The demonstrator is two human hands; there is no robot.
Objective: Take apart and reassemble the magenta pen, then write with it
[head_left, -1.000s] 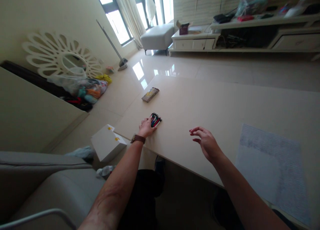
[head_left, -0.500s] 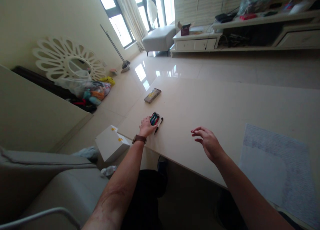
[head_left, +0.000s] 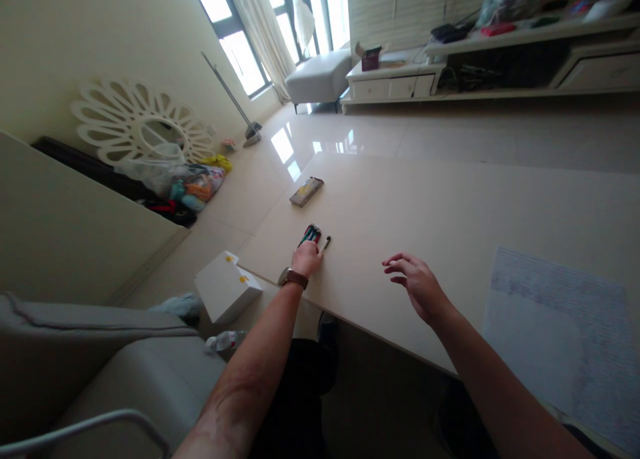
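My left hand (head_left: 307, 258), with a brown watch on its wrist, rests near the left edge of the beige table (head_left: 450, 212). Its fingers are closed over a black pen (head_left: 327, 242), whose tip sticks out past them. A bunch of coloured pens (head_left: 310, 233) lies just beyond the fingers, touching or nearly touching them. My right hand (head_left: 417, 284) hovers low over the table further right. It holds nothing, and its fingers are apart and slightly curled.
A small flat packet (head_left: 307, 191) lies further along the table's left edge. A grey printed sheet (head_left: 560, 326) covers the near right corner. On the floor left of the table stands a white box (head_left: 227, 292). A grey sofa (head_left: 100, 366) is at my left.
A black pen came apart from the coloured bunch. My left hand then shifted right and closed over it. My right hand has hardly moved.
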